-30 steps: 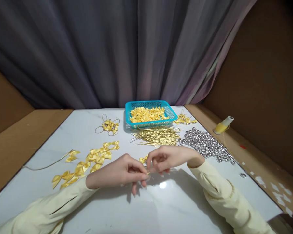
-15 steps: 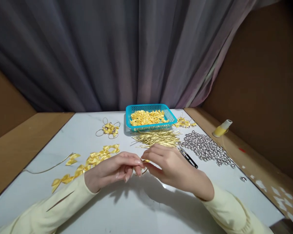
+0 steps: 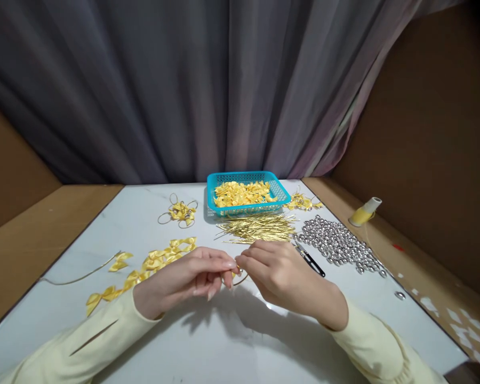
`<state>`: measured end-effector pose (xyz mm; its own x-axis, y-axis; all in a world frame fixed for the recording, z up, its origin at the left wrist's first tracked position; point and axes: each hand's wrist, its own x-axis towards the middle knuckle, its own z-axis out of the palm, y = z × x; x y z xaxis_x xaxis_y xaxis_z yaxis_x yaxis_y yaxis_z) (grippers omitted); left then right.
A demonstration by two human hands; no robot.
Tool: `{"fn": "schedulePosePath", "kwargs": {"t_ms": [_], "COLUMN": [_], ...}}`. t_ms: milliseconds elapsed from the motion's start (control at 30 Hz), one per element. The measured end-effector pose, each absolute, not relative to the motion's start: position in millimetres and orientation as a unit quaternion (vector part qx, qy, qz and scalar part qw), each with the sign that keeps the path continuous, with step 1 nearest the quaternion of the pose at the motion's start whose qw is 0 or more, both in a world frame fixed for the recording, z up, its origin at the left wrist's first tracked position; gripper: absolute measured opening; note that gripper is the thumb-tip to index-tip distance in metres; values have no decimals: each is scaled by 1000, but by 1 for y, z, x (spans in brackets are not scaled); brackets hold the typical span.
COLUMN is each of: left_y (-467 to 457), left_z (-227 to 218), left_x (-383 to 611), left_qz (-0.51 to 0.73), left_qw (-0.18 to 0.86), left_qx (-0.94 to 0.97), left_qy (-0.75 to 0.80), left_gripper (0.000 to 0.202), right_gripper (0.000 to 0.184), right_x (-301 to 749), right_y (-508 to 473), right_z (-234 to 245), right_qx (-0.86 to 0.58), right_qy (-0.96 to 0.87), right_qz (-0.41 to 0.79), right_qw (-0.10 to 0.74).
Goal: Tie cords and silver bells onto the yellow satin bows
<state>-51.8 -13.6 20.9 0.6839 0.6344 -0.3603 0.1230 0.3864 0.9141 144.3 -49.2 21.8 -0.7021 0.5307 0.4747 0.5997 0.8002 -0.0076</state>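
My left hand (image 3: 190, 274) and my right hand (image 3: 288, 277) meet fingertip to fingertip above the middle of the white table. Both are closed in a pinch on a gold cord (image 3: 243, 279), which curves out below the fingers. A bit of yellow shows beside the cord, mostly covered by the fingertips. Left of my left hand lie several yellow satin bows (image 3: 154, 260) in a loose row. One more bow (image 3: 120, 262) sits by the end of a separate cord (image 3: 82, 276). Just beyond my right hand is a pile of gold cords (image 3: 256, 228).
A blue basket (image 3: 212, 200) of yellow bows stands at the back. Bow clusters with cord loops (image 3: 182, 212) lie left and right of it. Thread snips (image 3: 312, 261), silver beads (image 3: 338, 240) and a yellow thread spool (image 3: 364, 212) are on the right. A grey curtain (image 3: 192, 90) hangs behind.
My right fingers have closed in against my left fingertips and pinch there now. More of the cord's curve shows below the hands. The things on the table have not moved.
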Motion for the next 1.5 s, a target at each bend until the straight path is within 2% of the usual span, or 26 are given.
{"fn": "schedulePosePath", "kwargs": {"t_ms": [233, 467, 567, 667, 833, 1000, 1133, 1267, 1367, 1500], "left_y": [-24, -39, -42, -39, -27, -21, -21, -22, -25, -30], "left_z": [19, 14, 15, 20, 31, 36, 35, 36, 40, 44], "left_x": [-49, -50, -50, -50, -52, -56, -57, -58, -56, -53], "left_qz": [182, 224, 226, 197, 128, 84, 65, 48, 27, 3], "left_qw": [557, 284, 251, 326, 585, 711, 758, 761, 730, 708], "left_qx": [689, 828, 843, 820, 687, 614, 579, 589, 621, 635], "left_qy": [426, 428, 419, 426, 412, 333, 292, 270, 284, 310], "left_gripper": [22, 17, 15, 15, 15, 14, 12, 12, 11, 12], "right_gripper": [21, 15, 15, 18, 25, 16, 12, 16, 15, 13], "right_x": [147, 148, 148, 149, 153, 158, 160, 162, 161, 158], "right_y": [-49, -53, -55, -54, -46, -39, -34, -29, -28, -31], "right_z": [20, 24, 25, 25, 26, 31, 32, 26, 23, 23], "right_qx": [-334, -349, -352, -354, -329, -328, -319, -274, -274, -313], "right_qy": [-922, -921, -921, -920, -907, -853, -790, -735, -715, -731], "right_qz": [-62, -30, -15, 17, 140, 299, 449, 567, 604, 581], "right_qw": [187, 169, 166, 167, 224, 274, 270, 252, 221, 174]}}
